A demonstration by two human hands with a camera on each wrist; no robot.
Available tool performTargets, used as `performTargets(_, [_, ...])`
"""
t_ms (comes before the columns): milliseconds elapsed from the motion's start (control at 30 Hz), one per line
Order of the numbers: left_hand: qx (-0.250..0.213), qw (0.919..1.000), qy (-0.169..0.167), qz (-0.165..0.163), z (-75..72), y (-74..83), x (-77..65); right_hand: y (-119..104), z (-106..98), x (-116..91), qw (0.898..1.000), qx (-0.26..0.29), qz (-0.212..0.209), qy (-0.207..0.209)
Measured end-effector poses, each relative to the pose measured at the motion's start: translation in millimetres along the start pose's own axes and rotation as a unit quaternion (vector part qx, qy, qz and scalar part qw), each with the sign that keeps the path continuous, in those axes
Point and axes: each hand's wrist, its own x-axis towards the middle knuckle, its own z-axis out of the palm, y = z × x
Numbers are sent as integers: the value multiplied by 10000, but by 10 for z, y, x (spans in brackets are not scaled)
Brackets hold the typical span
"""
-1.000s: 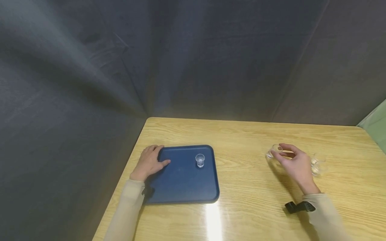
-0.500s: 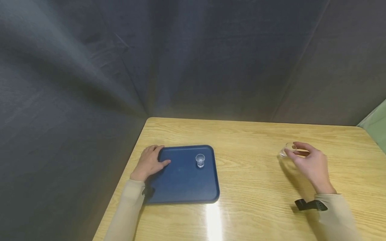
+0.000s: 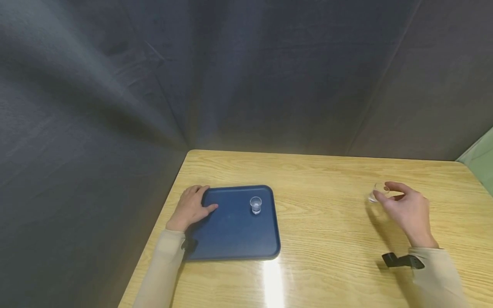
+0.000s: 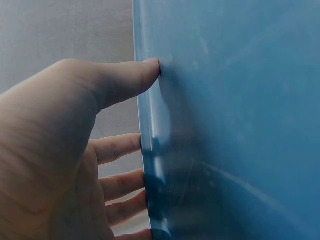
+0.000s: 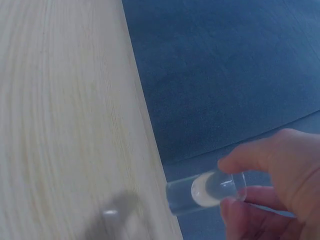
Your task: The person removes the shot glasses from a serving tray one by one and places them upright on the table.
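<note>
In the head view, my right hand (image 3: pixel 410 211) pinches a small clear shot glass (image 5: pixel 205 191) near its rim, between thumb and fingers, above the right part of the wooden table. The glass's base points away from the palm. At the left, my left hand (image 3: pixel 189 207) holds the edge of a blue tray (image 3: pixel 235 239). Its thumb lies over the rim and the fingertips sit against the outer side, as the left wrist view shows. Toward the tray's far right corner stands another shot glass (image 3: pixel 256 205), upright.
Dark cloth (image 3: pixel 277 85) hangs behind the table (image 3: pixel 316 226) and along its left side. A black strap mount (image 3: pixel 402 261) sits on the right wrist and overhangs the table. The glasses seen earlier behind the right hand are hidden now.
My right hand has moved to the right with the shot glass in its fingers, covering the spot where more glasses showed. The left hand, tray and the glass on it have stayed put.
</note>
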Motion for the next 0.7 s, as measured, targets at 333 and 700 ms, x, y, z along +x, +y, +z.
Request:
performTargets(333, [-13, 10000, 20, -17, 16, -3, 16, 89, -18, 34, 9982, -590, -94, 104])
performTargets(700, [-29, 10000, 85, -28, 16, -4, 8, 89, -54, -19, 9946, -1010, -23, -248])
